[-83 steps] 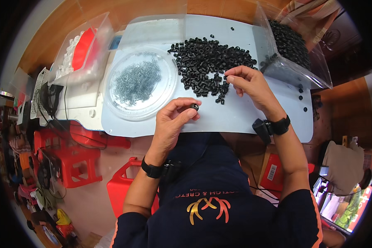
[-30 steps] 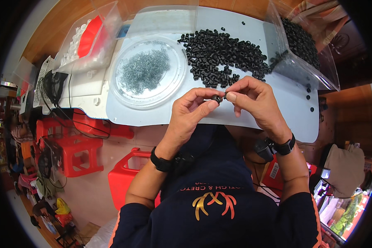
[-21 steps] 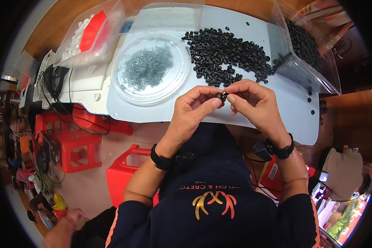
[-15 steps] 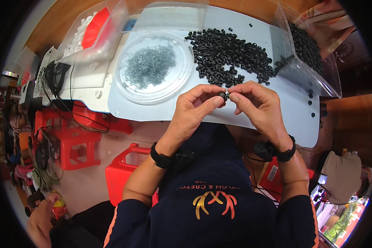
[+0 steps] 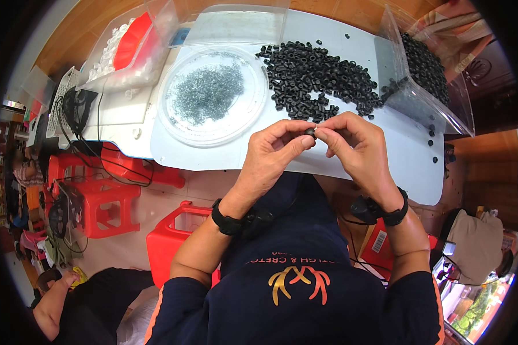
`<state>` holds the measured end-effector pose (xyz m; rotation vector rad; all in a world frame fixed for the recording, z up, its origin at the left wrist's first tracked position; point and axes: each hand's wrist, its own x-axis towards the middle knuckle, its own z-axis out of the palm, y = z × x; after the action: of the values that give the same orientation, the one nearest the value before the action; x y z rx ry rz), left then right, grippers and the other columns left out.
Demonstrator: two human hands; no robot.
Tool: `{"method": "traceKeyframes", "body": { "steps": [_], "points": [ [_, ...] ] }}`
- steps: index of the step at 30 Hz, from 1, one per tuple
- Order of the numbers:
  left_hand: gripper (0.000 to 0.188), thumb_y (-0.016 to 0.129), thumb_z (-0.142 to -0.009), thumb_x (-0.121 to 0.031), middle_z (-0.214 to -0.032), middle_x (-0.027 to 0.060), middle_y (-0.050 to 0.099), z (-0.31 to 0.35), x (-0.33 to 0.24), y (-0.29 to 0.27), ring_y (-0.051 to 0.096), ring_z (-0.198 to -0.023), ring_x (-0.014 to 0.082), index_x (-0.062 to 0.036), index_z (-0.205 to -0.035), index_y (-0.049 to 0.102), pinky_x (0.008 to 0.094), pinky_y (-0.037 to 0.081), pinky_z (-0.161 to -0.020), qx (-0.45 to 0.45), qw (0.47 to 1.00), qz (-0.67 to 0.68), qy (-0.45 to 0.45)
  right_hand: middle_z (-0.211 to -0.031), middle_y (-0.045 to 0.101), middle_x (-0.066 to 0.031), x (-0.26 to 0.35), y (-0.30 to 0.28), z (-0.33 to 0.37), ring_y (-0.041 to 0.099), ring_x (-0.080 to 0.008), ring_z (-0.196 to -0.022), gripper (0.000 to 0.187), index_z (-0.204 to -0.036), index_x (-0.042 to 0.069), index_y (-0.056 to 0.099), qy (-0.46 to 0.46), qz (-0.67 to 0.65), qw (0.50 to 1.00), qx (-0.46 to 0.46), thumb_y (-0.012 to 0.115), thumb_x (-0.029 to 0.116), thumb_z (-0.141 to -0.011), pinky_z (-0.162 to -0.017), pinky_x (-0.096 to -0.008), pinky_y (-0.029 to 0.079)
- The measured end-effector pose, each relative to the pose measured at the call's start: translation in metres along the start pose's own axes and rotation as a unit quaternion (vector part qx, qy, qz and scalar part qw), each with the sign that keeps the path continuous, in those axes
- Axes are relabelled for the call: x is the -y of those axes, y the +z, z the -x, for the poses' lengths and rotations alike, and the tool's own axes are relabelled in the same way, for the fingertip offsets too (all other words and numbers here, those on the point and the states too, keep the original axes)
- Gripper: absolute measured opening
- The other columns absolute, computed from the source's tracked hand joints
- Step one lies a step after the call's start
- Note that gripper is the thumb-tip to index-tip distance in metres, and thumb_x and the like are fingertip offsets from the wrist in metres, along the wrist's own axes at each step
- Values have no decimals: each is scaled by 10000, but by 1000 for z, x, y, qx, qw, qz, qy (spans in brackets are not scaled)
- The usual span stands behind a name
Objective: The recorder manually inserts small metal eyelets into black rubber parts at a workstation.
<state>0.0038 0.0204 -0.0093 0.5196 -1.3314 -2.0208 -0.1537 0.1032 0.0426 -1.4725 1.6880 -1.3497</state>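
Above the table's near edge, my left hand [image 5: 270, 154] is closed in a pinch on a small round black plastic part [image 5: 310, 131]. The fingertips of my right hand [image 5: 355, 142] meet it from the other side, pinched together. Whatever my right fingers hold is too small and too covered to name. Just beyond my hands lies a heap of short black hollow plastic pieces [image 5: 305, 77]. Left of that heap, a round clear tray [image 5: 175, 133] holds a pile of tiny shiny greyish pieces [image 5: 207, 92], too fine to make out singly.
A clear bin [image 5: 429, 98] lies tipped at the table's right, with more black pieces inside. White parts and a red scoop-like piece [image 5: 133, 41] fill a clear box [image 5: 161, 49] at far left. Red stools [image 5: 110, 204] stand below the table. Another person's arm [image 5: 50, 307] shows at lower left.
The black part has turned slightly and my right fingertips have closed in against it. At lower left, the other person has shifted, with more of the dark clothing now showing.
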Motion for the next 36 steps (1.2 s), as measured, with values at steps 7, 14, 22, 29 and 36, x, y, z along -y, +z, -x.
{"method": "traceKeyframes", "body": {
  "steps": [7, 14, 22, 29, 36],
  "points": [
    [282, 688, -898, -52, -989, 77, 686, 0, 0, -2, 646, -910, 122, 19, -1167, 643, 257, 515, -825, 8, 1000, -5, -12, -842, 660, -55, -6, -15, -5, 598, -86, -644, 188, -967, -27, 663, 154, -184, 969, 52, 679, 157, -929, -582, -234, 508],
    [285, 689, -899, -65, -975, 94, 696, 0, -1, -2, 669, -898, 149, 17, -1168, 643, 283, 529, -844, 6, 1000, 6, -24, -856, 663, -58, -1, -19, -4, 598, -84, -648, 195, -982, -26, 664, 164, -203, 964, 53, 689, 158, -922, -595, -229, 512],
    [272, 689, -895, -44, -996, 75, 687, 0, 0, 0, 652, -907, 126, 14, -1158, 655, 253, 517, -807, 14, 1000, -4, -16, -838, 674, -55, 0, -12, 0, 599, -79, -666, 159, -974, -17, 670, 143, -156, 975, 61, 689, 130, -915, -597, -217, 495],
    [266, 683, -892, -23, -1011, 98, 693, 0, -1, 1, 669, -904, 153, 19, -1153, 659, 277, 536, -819, 11, 999, -36, -11, -835, 670, -60, -2, -15, -4, 602, -81, -676, 186, -953, -28, 668, 143, -170, 971, 86, 700, 150, -908, -585, -224, 511],
    [253, 687, -905, -67, -994, 68, 694, 1, -1, 1, 645, -920, 105, 30, -1138, 666, 233, 510, -794, 6, 999, -38, 4, -825, 653, -62, -21, -13, -3, 604, -76, -672, 197, -952, -21, 661, 222, -267, 934, 90, 703, 167, -909, -590, -235, 548]
  ]
}}
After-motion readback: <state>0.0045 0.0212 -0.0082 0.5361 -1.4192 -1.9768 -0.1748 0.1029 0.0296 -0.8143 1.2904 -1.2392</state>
